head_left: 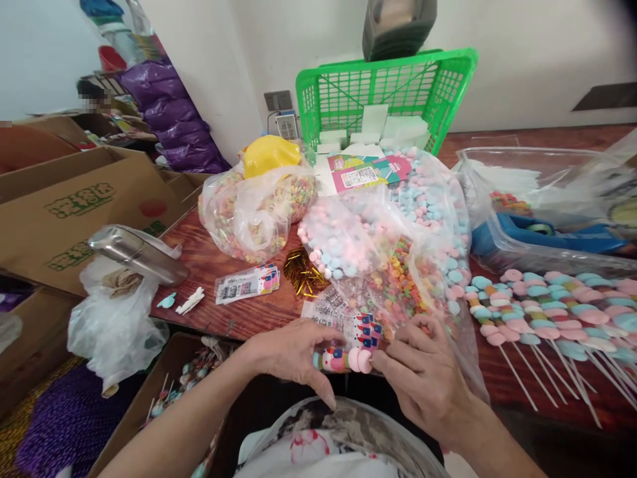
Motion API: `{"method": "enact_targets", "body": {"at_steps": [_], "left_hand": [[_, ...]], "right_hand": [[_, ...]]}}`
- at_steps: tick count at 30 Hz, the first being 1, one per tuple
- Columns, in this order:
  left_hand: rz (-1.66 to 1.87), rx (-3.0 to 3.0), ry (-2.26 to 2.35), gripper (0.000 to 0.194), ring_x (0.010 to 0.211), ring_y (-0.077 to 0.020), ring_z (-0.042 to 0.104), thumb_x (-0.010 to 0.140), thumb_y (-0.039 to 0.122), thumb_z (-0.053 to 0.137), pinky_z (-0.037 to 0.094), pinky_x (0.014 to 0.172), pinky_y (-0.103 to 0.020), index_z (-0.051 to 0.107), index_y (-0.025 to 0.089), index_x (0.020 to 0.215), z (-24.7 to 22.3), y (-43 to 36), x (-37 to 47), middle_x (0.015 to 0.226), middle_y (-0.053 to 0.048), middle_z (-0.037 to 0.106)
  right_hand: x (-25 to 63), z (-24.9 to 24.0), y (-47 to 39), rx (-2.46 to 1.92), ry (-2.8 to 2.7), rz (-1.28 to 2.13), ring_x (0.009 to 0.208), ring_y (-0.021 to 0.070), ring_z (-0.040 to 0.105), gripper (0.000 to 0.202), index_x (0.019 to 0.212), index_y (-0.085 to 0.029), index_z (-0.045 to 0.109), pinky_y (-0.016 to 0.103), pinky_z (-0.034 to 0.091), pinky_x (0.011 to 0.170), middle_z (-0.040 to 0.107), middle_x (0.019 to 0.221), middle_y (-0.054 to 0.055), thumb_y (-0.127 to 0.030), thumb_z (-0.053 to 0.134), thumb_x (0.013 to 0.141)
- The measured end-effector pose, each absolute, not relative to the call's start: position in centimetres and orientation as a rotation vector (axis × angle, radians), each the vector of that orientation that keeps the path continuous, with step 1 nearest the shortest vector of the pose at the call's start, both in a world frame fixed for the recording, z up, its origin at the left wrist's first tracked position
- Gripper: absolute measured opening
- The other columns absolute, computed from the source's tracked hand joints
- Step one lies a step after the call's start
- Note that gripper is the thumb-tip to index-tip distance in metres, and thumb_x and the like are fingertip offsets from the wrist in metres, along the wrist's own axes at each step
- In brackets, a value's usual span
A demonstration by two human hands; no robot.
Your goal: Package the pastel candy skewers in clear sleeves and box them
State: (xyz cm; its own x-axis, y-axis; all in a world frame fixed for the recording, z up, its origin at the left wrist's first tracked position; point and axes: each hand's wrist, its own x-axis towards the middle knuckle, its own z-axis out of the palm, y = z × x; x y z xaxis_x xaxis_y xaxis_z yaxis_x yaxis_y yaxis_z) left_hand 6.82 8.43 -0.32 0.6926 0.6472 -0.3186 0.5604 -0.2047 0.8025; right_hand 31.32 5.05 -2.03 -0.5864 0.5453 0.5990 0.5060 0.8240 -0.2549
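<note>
A marshmallow skewer (343,360), with pink marshmallows at its right end and a printed band near its left, lies across the gap between my hands. My left hand (293,355) curls around the left part of it, thumb below and held away from the candy. At the other end, the fingers of my right hand (423,365) are pinched together against the last pink marshmallow; what sits between the fingertips is mostly hidden. Just beyond my hands lie printed wrappers (343,315) and a clear bag of ring-shaped gummies (405,279).
Finished marshmallow skewers (552,305) are piled at right beside a clear plastic bin (537,252). Bagged marshmallows (343,236) and a green basket (385,70) stand behind. Left are a steel flask (137,252), more wrappers (246,284) and cardboard boxes (84,206). A person sits far left.
</note>
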Motion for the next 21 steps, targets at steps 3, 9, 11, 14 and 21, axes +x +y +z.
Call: {"method": "enact_targets", "body": {"at_steps": [3,9,11,14,21], "left_hand": [[-0.039,1.634,0.83,0.046,0.056,-0.0095,0.045,0.052,0.051,0.084,0.035,0.05,-0.018,0.059,0.016,0.069,-1.2,8.3,7.5,0.059,0.007,0.051],[-0.03,1.19,0.923,0.056,0.044,-0.009,0.044,0.043,0.047,0.086,0.04,0.04,-0.02,0.041,0.02,0.061,-3.6,5.9,8.7,0.051,0.009,0.047],[-0.034,1.211,0.918,0.055,0.042,-0.0079,0.042,0.044,0.044,0.087,0.038,0.038,-0.019,0.041,0.02,0.062,-3.7,5.6,8.7,0.05,0.01,0.046],[-0.037,1.25,0.912,0.053,0.041,-0.0071,0.041,0.047,0.044,0.086,0.035,0.036,-0.018,0.041,0.02,0.062,-3.6,5.5,8.6,0.05,0.01,0.045],[0.014,1.207,0.96,0.055,0.042,-0.0075,0.041,0.046,0.046,0.085,0.033,0.037,-0.019,0.039,0.02,0.063,-3.9,5.1,8.6,0.051,0.009,0.047]], "right_hand": [[31.5,-2.0,4.8,-0.725,-2.294,0.042,0.075,0.0187,0.049,0.021,0.094,-0.016,0.062,0.044,0.03,0.082,0.06,0.068,0.003,-0.006,0.046,0.086],[31.4,-2.1,4.8,-0.711,-2.343,0.017,0.074,0.0181,0.049,0.019,0.092,-0.016,0.062,0.043,0.029,0.081,0.06,0.067,0.002,-0.006,0.047,0.087],[31.1,-2.3,4.8,-0.698,-2.368,0.045,0.072,0.0176,0.047,0.02,0.09,-0.017,0.063,0.043,0.029,0.082,0.059,0.065,0.002,-0.008,0.045,0.088],[30.6,-2.6,4.8,-0.69,-2.378,0.13,0.073,0.0178,0.047,0.023,0.085,-0.017,0.062,0.044,0.029,0.083,0.056,0.064,0.002,-0.009,0.042,0.089],[30.3,-3.0,5.1,-0.764,-2.375,0.328,0.071,0.0164,0.042,0.025,0.075,-0.018,0.06,0.04,0.029,0.08,0.054,0.064,0.001,-0.009,0.042,0.09]]}}
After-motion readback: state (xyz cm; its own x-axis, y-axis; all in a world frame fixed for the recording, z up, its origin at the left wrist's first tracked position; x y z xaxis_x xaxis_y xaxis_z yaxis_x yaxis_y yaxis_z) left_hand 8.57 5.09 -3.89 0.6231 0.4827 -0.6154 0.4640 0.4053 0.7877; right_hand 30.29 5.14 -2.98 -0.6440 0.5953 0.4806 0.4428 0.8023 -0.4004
